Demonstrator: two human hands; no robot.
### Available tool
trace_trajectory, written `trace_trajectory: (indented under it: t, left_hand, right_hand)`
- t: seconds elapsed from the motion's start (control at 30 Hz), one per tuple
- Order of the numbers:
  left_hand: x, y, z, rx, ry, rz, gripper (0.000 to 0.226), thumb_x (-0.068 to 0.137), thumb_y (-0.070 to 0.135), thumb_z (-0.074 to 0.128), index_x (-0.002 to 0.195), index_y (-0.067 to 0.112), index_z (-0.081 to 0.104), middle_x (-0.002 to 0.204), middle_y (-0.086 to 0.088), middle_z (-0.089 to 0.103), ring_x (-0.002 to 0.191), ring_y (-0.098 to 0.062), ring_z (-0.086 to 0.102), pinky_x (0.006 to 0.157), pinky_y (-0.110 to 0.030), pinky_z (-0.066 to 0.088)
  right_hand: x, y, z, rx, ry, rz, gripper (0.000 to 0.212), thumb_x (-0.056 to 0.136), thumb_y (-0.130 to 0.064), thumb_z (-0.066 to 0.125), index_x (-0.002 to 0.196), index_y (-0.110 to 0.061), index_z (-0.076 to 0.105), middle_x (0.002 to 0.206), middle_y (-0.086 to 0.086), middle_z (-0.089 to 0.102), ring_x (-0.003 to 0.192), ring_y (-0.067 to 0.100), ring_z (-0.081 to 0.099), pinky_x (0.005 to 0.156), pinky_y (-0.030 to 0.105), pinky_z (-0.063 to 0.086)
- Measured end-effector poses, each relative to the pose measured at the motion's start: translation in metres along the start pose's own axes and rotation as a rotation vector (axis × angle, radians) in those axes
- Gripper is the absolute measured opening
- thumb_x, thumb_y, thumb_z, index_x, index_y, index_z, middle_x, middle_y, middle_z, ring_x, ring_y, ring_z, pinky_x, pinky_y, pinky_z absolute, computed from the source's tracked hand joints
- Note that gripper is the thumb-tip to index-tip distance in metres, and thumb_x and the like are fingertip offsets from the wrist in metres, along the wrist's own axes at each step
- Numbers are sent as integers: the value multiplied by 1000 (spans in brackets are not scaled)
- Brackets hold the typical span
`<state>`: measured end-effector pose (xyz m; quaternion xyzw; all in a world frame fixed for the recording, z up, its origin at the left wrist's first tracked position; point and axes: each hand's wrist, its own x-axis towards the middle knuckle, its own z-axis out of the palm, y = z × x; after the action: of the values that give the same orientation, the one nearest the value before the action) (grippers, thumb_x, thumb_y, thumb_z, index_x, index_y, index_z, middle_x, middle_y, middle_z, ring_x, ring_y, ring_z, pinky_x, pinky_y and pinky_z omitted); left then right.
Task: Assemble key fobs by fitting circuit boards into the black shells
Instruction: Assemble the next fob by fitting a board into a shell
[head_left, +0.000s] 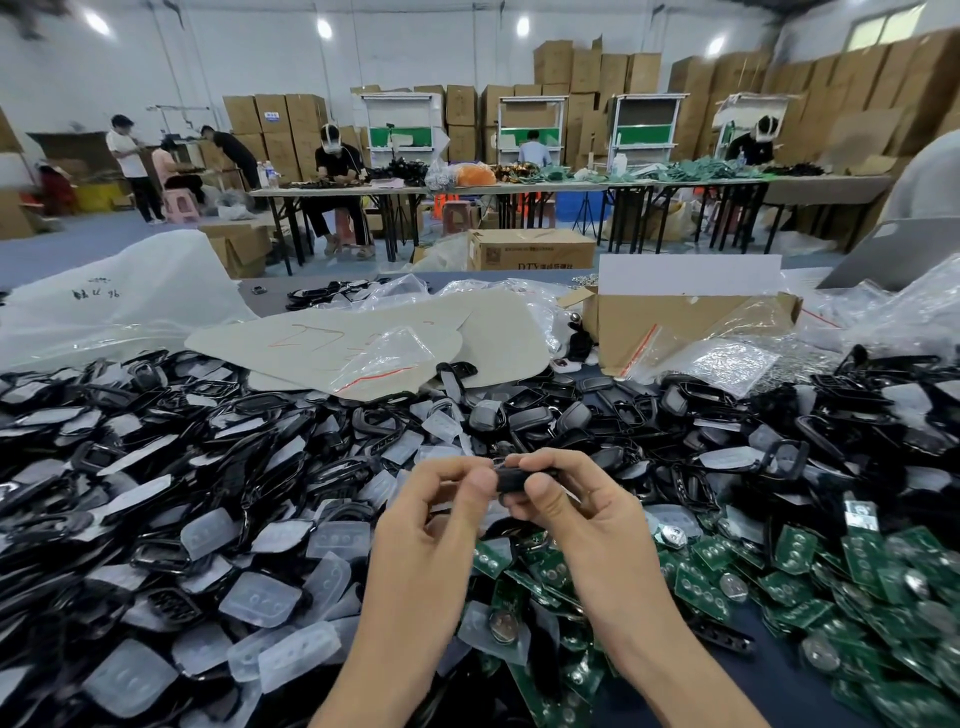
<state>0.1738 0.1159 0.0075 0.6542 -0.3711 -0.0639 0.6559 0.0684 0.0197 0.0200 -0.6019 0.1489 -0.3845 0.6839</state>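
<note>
Both my hands hold one black key fob shell (511, 479) edge-on above the table, at the centre of the view. My left hand (434, 525) pinches its left end between thumb and fingers. My right hand (576, 506) grips its right part with curled fingers, and the thumb lies across the front. Whether a board sits inside the shell cannot be seen. A large heap of black shells (218, 441) mixed with translucent button pads (267, 597) covers the left and middle of the table. Green circuit boards (810, 582) with coin cells lie piled at the right.
Grey cardboard sheets (363, 338) and clear plastic bags (727, 358) lie behind the heap. An open brown carton (675, 322) stands at the back right. Several people work at tables (467, 189) across the hall, in front of stacked boxes.
</note>
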Motion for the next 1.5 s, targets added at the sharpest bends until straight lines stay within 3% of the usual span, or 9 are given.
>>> trace_trajectory:
  t: [0.1, 0.27, 0.47, 0.57, 0.77, 0.93, 1.1, 1.23, 1.5]
  left_hand:
    - [-1, 3, 3, 79, 27, 139, 15, 87, 56, 62, 100, 49, 64, 107, 16, 66, 99, -11, 66, 75, -23, 54]
    - [-2, 2, 1, 195, 70, 275, 9, 97, 43, 60, 104, 45, 65, 114, 17, 59, 101, -15, 63, 78, -16, 49]
    - [-4, -5, 2, 348, 150, 436, 10, 95, 16, 62, 100, 21, 68, 109, 21, 54, 103, -9, 57, 81, -11, 44]
    - [-5, -3, 2, 352, 187, 445, 14, 95, 19, 55, 97, 19, 69, 109, 20, 54, 100, -7, 56, 80, -9, 42]
    - [-6, 3, 2, 193, 222, 340, 19, 92, 13, 62, 96, 31, 67, 103, 17, 60, 100, -11, 62, 81, -10, 44]
    - [-6, 1, 5, 176, 156, 307, 24, 95, 7, 64, 98, 31, 67, 107, 17, 60, 109, -7, 60, 86, -10, 43]
    - [-5, -7, 5, 392, 144, 450, 17, 94, 17, 63, 110, 19, 69, 111, 18, 52, 107, -7, 55, 84, -14, 45]
    - [-5, -10, 5, 461, 130, 501, 17, 98, 20, 63, 114, 26, 63, 109, 16, 51, 101, 0, 55, 77, -7, 44]
    - [-4, -16, 3, 476, 168, 464, 16, 90, 5, 70, 100, 17, 66, 92, 9, 54, 77, -1, 51, 69, -2, 36]
  right_hand:
    - [1, 0, -1, 23, -4, -2, 15, 81, -34, 72, 93, -27, 76, 100, 6, 77, 87, 20, 74, 80, 21, 57]
    - [1, 0, 0, -84, -37, -26, 13, 82, -28, 74, 94, -30, 73, 100, 1, 77, 90, 20, 74, 82, 22, 57]
    - [-2, 5, 3, -155, -36, -57, 21, 89, -14, 72, 92, -34, 73, 97, -1, 77, 86, 15, 74, 79, 20, 56]
    - [-3, 4, 6, -136, -37, -50, 14, 85, -21, 73, 93, -32, 74, 97, 0, 77, 87, 16, 75, 79, 20, 57]
    - [-3, 7, 14, 310, -78, 185, 40, 88, -48, 57, 115, -24, 76, 119, 13, 73, 111, 28, 71, 86, 30, 58]
    - [-4, 11, 23, 567, -99, 316, 46, 92, -45, 50, 114, -14, 76, 125, 21, 69, 119, 31, 67, 93, 34, 58]
    - [-5, 12, 19, 484, -54, 253, 39, 92, -42, 53, 112, -18, 76, 122, 15, 72, 117, 25, 68, 91, 27, 57]
    - [-6, 12, 20, 300, -55, 182, 33, 86, -47, 62, 113, -31, 75, 123, 6, 72, 118, 18, 67, 96, 22, 53]
    - [-8, 17, 25, 216, -37, 172, 39, 79, -55, 69, 112, -35, 74, 101, 3, 72, 95, 16, 62, 89, 21, 53]
